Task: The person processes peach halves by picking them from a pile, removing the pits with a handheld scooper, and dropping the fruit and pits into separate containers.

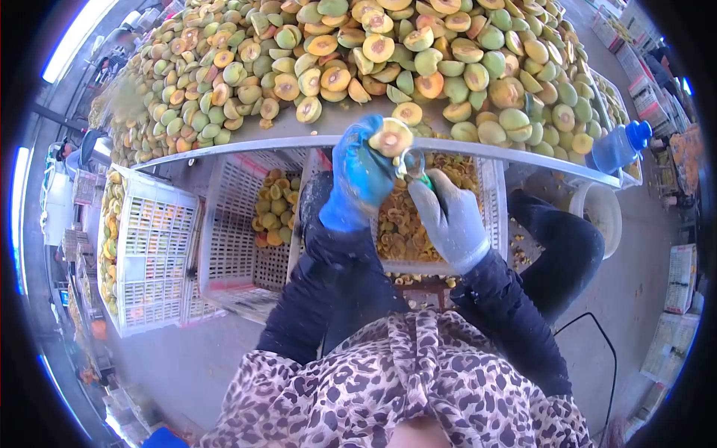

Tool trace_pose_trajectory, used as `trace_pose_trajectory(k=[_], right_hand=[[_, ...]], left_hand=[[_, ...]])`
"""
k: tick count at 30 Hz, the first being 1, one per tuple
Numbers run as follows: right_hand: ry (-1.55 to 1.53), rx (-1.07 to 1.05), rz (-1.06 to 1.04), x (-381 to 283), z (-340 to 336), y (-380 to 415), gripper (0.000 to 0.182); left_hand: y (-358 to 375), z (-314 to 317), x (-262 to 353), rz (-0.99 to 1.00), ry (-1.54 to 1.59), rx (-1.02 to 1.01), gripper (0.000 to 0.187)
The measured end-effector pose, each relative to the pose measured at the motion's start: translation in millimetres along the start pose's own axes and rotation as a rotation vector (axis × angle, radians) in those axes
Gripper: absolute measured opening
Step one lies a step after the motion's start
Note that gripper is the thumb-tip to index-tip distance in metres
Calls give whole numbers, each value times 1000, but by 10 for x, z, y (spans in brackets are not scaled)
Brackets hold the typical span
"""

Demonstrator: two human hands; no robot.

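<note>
In a blue glove, my left hand [358, 175] grips a halved fruit [392, 137], its cut face with the pit showing upward. My right hand [449, 218], in a pale grey glove, is closed around the green handle of a small tool [413, 164]. The tool's metal end touches or nearly touches the lower right edge of the fruit. Both hands are at the table's metal edge [299, 141], above a crate [489, 194] of fruit scraps. Beyond the edge, a large heap of halved fruit [377, 48] covers the table.
A blue bottle [616, 149] lies at the table's right corner, above a white bucket [601, 216]. Left of my legs, a crate [231, 216] holds some fruit. A fuller white crate [153, 254] stands farther left. A black cable [614, 358] runs over the floor at right.
</note>
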State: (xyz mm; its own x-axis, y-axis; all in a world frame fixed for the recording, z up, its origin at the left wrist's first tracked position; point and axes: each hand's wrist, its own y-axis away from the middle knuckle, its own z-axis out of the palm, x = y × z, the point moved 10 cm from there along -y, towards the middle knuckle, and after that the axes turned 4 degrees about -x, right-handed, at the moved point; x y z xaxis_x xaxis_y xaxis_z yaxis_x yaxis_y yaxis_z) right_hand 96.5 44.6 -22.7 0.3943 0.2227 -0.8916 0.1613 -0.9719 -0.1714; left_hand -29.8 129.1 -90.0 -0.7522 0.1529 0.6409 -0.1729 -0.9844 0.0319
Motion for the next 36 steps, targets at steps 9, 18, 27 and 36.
trace_pose_trajectory(k=[9,18,27,36], right_hand=[[69,2,-67,-131,-30,225,29],[310,93,-153,-232,-72,388,32],[9,-204,30,-209,-99,373,39],[-129,-378,170,-91,-11,507,41]], left_hand=[[651,584,26,120,20,21,38],[824,653,-100,130,33,126,45],[700,513,-113,200,-188,4,43],[826,901,-3,192,-303,-142,56]])
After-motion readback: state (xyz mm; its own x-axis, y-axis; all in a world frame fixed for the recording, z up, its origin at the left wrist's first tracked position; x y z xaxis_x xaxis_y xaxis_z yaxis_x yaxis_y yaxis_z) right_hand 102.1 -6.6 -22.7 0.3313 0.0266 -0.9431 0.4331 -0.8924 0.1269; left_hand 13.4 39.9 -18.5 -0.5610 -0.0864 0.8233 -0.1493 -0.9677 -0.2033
